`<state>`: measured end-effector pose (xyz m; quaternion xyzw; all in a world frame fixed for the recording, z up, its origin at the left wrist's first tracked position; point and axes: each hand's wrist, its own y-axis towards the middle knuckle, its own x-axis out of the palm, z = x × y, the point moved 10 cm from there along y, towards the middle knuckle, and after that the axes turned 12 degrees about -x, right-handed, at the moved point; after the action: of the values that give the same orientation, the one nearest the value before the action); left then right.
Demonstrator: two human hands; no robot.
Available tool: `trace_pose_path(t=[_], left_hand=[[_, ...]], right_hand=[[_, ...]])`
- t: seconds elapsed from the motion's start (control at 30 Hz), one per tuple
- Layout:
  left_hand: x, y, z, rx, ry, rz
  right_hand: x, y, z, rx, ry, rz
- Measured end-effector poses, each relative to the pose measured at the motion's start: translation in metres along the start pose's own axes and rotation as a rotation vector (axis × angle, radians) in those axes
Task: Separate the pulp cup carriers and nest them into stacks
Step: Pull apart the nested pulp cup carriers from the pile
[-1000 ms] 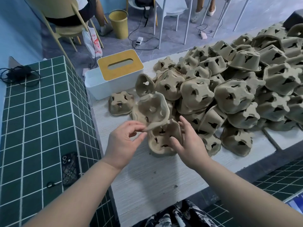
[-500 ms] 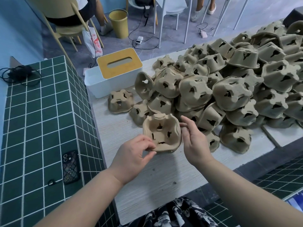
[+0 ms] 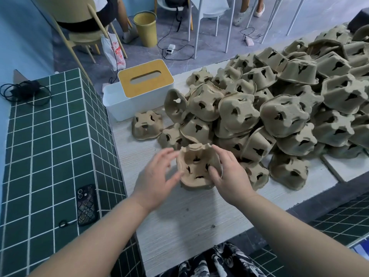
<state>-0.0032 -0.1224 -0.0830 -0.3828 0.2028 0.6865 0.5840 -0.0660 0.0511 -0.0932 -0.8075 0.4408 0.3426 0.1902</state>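
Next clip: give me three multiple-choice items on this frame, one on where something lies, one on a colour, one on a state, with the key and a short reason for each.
1. Where does the phone lie?
A. on the green tiled counter
B. on the white table
C. on the floor

2. What colour is the lid of the tissue box?
A. green
B. yellow
C. black

3. How does the carrier between the hands sit?
A. hollow side up, on the white table
B. hollow side down on top of the pile
C. inside the tissue box

Key: 1 A, the phone rests on the tiles, left of the table edge. 2 B, the slotted lid is yellow on a white box. 3 A, its cup wells face the camera while the right hand grips its rim and the left hand touches its other side with open fingers.
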Motion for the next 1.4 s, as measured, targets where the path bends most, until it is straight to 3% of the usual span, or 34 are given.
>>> trace_pose_path(t=[0.13, 0.33, 0.8, 1.1, 1.27, 1.4], left_hand=[[-0.029, 0.055, -0.018, -0.106, 0.056, 0.152], [0.001, 0.112, -0.028, -0.191, 0.263, -0.004], [-0.001, 0.064, -0.073, -0.444, 0.283, -0.001], [-0.029, 0.041, -0.086, -0.585, -0.127, 0.176], [-0.007, 0.026, -0.104, -0.759, -0.723, 0.0], [0.0, 0.014, -0.118, -0.844, -0.741, -0.06]], right_hand=[[0.001, 0.003, 0.002, 0.003, -0.005, -0.014], [0.003, 0.004, 0.002, -0.014, -0.037, -0.028], [0.006, 0.006, 0.006, 0.002, -0.023, -0.04], [0.008, 0.005, 0.008, 0.015, -0.021, -0.028], [0.008, 0.006, 0.006, 0.007, -0.022, -0.012], [0.008, 0.006, 0.006, 0.006, -0.029, -0.008]])
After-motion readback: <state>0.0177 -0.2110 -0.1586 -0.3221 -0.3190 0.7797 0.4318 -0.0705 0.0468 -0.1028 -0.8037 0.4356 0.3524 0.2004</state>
